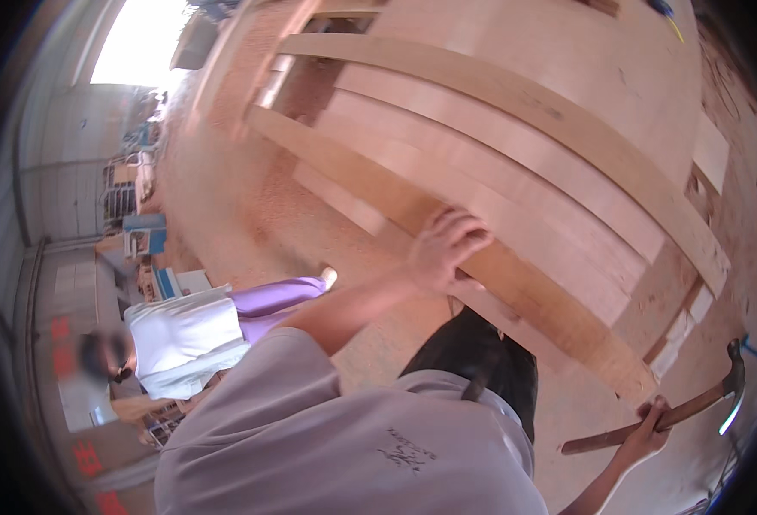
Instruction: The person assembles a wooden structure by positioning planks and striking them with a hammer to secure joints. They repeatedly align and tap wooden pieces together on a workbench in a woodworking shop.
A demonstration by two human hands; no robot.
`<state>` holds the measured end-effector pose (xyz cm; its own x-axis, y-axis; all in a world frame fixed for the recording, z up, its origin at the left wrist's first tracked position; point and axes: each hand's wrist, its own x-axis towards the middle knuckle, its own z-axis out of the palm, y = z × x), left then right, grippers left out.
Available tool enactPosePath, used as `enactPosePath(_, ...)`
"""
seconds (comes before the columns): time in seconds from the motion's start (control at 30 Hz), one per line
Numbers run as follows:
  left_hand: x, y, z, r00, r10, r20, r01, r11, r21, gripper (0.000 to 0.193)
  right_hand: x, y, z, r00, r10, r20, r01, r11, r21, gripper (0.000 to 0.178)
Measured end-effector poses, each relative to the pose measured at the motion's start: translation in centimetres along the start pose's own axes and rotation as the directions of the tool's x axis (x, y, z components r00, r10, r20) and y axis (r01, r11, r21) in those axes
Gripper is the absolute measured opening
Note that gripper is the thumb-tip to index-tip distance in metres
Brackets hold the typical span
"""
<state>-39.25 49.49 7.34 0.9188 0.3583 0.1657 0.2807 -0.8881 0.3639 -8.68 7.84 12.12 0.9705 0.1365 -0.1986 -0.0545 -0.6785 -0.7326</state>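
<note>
My left hand (449, 251) is closed on the near long wooden board (554, 302), its fingers curled over the upper face and the thumb at the near edge. This board slants from the upper left down to the lower right. Beside its lower right end, my right hand (644, 436) holds a hammer (694, 406) by the middle of its wooden handle. The dark metal head (734, 369) points away to the right, with a bright glint along its lower part.
A second long board (516, 90) runs roughly parallel farther off, with pale wooden panels (473, 167) between the two. To the left a person in a white top (185, 335) and purple trousers stands by cluttered shelving. A blue box (144, 234) lies near the wall.
</note>
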Motion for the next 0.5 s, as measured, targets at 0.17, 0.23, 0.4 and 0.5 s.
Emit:
enactPosePath(0.17, -1.3, -1.1, 0.3, 1.000, 0.012, -0.015, -0.013, 0.998, -0.060, 0.083, -3.1, -3.7, 7.8, 0.932, 0.027, 0.363, -0.050, 0.997, 0.056, 0.024)
enactPosePath(0.23, -1.3, -1.4, -0.2, 1.000, 0.010, 0.025, -0.007, 0.995, -0.098, 0.083, -3.7, -4.3, 10.9, 0.931, -0.029, 0.364, 0.064, 0.994, -0.085, 0.031)
enactPosePath(0.4, -2.9, -3.2, -1.8, 0.997, 0.019, -0.068, -0.040, 0.944, -0.327, 0.069, -4.9, -5.5, 14.5, 0.967, -0.048, 0.249, 0.156, 0.888, -0.432, 0.057)
enactPosePath(0.5, -6.9, -9.1, -3.8, 0.877, -0.317, -0.362, 0.166, 0.905, -0.391, 0.054, -4.7, -4.3, 15.0, 0.980, -0.020, 0.199, 0.119, 0.859, -0.498, 0.060)
